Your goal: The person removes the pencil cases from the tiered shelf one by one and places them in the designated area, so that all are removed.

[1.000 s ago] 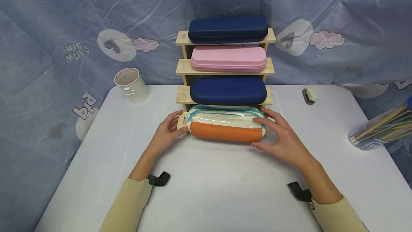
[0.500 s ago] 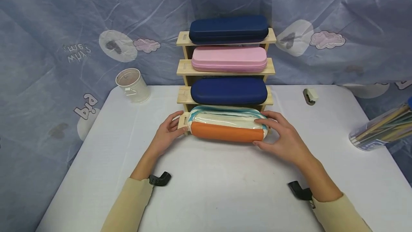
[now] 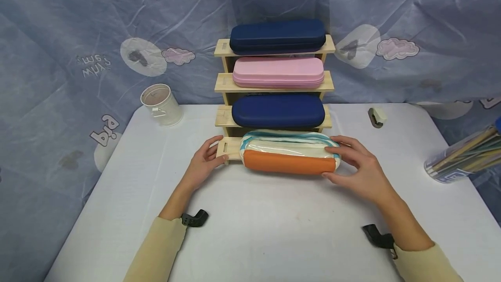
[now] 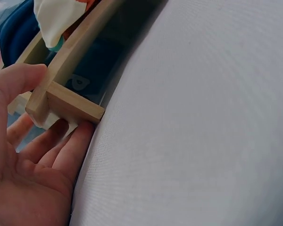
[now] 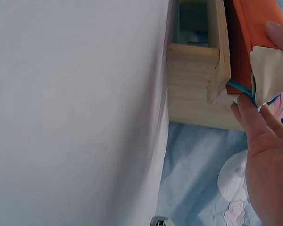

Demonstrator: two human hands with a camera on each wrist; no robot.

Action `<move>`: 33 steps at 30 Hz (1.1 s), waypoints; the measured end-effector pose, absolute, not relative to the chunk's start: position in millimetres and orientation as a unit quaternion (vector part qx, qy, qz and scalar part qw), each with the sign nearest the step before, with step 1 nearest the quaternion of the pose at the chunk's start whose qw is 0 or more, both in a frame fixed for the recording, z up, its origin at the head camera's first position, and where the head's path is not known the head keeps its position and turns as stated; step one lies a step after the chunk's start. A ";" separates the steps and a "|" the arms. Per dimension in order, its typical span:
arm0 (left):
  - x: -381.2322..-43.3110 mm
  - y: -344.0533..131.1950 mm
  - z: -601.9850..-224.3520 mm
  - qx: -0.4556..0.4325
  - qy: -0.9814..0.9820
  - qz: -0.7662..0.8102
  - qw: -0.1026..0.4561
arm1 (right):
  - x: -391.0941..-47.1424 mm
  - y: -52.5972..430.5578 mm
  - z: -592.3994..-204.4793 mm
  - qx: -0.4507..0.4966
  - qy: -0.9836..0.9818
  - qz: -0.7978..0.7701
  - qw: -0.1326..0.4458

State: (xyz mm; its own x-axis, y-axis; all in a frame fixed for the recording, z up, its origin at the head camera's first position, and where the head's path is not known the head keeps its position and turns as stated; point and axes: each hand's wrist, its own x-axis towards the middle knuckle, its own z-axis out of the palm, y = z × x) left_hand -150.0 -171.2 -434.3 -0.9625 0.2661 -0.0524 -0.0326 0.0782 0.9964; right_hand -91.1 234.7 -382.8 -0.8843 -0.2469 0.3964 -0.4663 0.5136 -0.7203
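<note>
A wooden stepped rack (image 3: 229,148) stands at the back middle of the table, a pencil case on each tier. On the lowest tier lies an orange and cream pencil case (image 3: 289,161) with a clear window and turquoise trim. My right hand (image 3: 362,171) grips its right end, thumb at the front and fingers behind; that end sticks out past the shelf. My left hand (image 3: 201,164) holds the left end of the lowest shelf. The left wrist view shows the thumb on the shelf (image 4: 68,61) and the fingers beneath its end. Behind are navy (image 3: 278,111), pink (image 3: 278,72) and dark blue (image 3: 278,37) cases.
A small white bucket (image 3: 161,105) stands at the back left of the white table (image 3: 250,229). At the back right lies a small white and dark object (image 3: 377,117). A clear jar of pencils (image 3: 462,156) stands at the right edge. Blue-grey cloth hangs behind.
My right hand has moved right, sliding the orange and cream pencil case along the lowest shelf and baring the shelf's left end. The left hand has stayed in place.
</note>
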 end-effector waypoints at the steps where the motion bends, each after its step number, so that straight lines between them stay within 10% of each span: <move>1: -150.1 -171.0 -434.9 0.080 0.729 0.671 0.110 | -89.1 235.1 -379.6 0.207 -0.860 0.451 0.123; 33: -160.2 -175.1 -467.7 0.091 0.740 0.663 0.073 | -66.1 317.7 -389.5 0.159 -0.847 0.492 0.123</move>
